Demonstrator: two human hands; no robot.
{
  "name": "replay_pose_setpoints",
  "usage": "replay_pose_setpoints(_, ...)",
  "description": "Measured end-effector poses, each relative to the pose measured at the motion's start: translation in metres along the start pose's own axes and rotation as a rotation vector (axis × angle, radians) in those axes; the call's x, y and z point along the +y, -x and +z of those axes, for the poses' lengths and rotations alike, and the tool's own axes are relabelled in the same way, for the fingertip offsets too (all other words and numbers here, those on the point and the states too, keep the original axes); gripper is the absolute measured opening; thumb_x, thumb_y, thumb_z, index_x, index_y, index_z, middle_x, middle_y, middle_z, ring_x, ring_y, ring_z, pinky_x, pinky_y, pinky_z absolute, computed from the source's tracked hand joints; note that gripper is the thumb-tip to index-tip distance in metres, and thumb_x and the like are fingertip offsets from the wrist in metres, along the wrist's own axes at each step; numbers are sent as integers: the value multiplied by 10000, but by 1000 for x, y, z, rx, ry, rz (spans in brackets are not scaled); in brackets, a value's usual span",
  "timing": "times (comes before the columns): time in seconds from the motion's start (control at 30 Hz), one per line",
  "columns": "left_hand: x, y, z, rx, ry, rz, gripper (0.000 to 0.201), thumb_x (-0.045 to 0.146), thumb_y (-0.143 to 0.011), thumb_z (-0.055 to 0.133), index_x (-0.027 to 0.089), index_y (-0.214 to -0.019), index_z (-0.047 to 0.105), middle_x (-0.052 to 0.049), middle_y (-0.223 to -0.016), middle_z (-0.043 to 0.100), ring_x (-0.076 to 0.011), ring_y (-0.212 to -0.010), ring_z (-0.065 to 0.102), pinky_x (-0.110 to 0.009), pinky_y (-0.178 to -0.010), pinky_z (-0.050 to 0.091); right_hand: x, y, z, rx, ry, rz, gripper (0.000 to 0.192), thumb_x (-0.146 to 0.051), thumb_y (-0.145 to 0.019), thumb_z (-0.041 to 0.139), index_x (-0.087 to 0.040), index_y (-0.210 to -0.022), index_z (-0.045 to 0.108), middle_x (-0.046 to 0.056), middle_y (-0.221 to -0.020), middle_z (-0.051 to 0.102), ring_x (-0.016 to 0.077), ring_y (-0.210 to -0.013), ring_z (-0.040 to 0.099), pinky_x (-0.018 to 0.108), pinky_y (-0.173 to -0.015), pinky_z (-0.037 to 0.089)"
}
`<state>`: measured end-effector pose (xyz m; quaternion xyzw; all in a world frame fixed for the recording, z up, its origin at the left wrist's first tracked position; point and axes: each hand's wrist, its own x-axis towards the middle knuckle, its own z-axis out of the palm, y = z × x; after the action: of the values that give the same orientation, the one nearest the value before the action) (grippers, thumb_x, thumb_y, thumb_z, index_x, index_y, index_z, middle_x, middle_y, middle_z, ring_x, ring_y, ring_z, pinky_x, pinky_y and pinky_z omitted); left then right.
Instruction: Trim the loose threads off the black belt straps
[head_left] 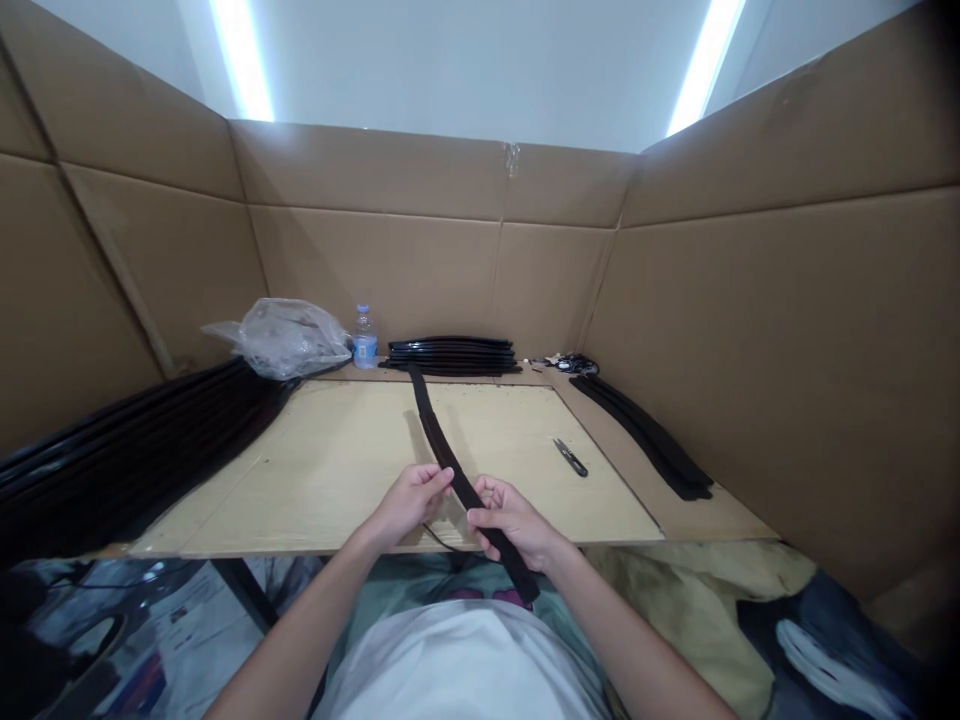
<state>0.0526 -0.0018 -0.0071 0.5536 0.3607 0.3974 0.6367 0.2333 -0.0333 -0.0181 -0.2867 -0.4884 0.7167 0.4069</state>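
While both hands (pixel 461 505) pinch strip (pixel 439 435), snips (pixel 571 457) just right.

So the table (pixel 337 480) is a pale wooden board. Just right of the right hand (pixel 514 525) and a bit farther out, a small pair of snips (pixel 571 457) lies flat. Way past both hands, at the far edge, there's a stack of black strips (pixel 452 356), with a water bottle (pixel 364 338) and a crumpled plastic bag (pixel 281 337) left of it. More black strips run along the table well left of the left hand (pixel 409 497), and another bunch (pixel 649 435) lies off to the right.
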Motion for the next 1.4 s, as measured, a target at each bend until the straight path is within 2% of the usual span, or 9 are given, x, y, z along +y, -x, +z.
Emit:
replay_pose_setpoints(0.13,1,-1,1,34,-40,10,419,535,-763,589,157,-637,459,97,-433,282,-33,-369,174,-213,-388,87,-1,1,3,-21,-54,-30,415,-267,-698,758,-229,-874,384,-11,-697,655,46,-402,458,131,-367,284)
replay_pose_setpoints(0.3,0,-4,-1,151,-226,111,405,516,-802,533,159,-621,465,77,-462,304,-56,-407,224,-218,-407,142,-1,-3,2,17,-222,-19,263,-387,-835,612,-214,-910,429,29,-744,635,76,-533,526,146,-443,309)
replay_pose_setpoints(0.43,0,-4,-1,242,-408,220,400,477,-827,499,152,-593,492,53,-506,367,-78,-477,296,-216,-457,221,1,-6,0,20,-273,-6,239,-322,-814,647,-198,-917,471,54,-773,639,94,-593,550,168,-490,340)
replay_pose_setpoints(0.57,-2,-5,-2,268,-455,220,408,494,-825,490,149,-609,518,52,-511,374,-88,-495,310,-222,-479,236,1,-5,-1,5,-278,3,258,-285,-797,673,-189,-949,488,61,-783,641,111,-658,573,180,-538,367)
replay_pose_setpoints(0.93,-6,-6,-2,173,-392,251,380,486,-807,535,142,-646,531,49,-544,406,-94,-528,340,-221,-506,268,3,-3,0,3,-150,-20,445,-203,-712,753,-199,-1079,501,14,-782,629,109,-649,560,240,-597,430)
replay_pose_setpoints(1.07,-4,-3,0,106,-394,266,364,463,-833,500,140,-673,550,29,-580,460,-107,-559,381,-223,-535,305,0,-2,4,-2,-90,-34,391,-170,-653,787,-166,-993,594,-35,-747,553,58,-563,494,198,-541,403)
replay_pose_setpoints(1.17,-1,-2,2,97,-420,274,378,454,-849,467,144,-644,534,12,-606,501,-122,-596,423,-233,-582,335,-4,-1,6,-11,-35,-47,303,-215,-681,770,-139,-934,621,-31,-716,544,53,-556,485,185,-534,405)
replay_pose_setpoints(1.3,1,-1,3,106,-458,262,395,465,-849,447,151,-622,525,20,-583,494,-123,-579,417,-235,-569,321,-5,-2,6,35,40,-28,420,-290,-688,766,-155,-1048,596,-30,-618,575,74,-498,506,188,-483,418)
replay_pose_setpoints(1.4,1,-1,3,117,-463,250,391,465,-842,449,155,-615,519,31,-548,466,-117,-550,385,-232,-545,298,-3,-3,7,86,42,-44,428,-377,-691,753,-168,-1030,597,-12,-652,608,67,-441,481,176,-398,363)
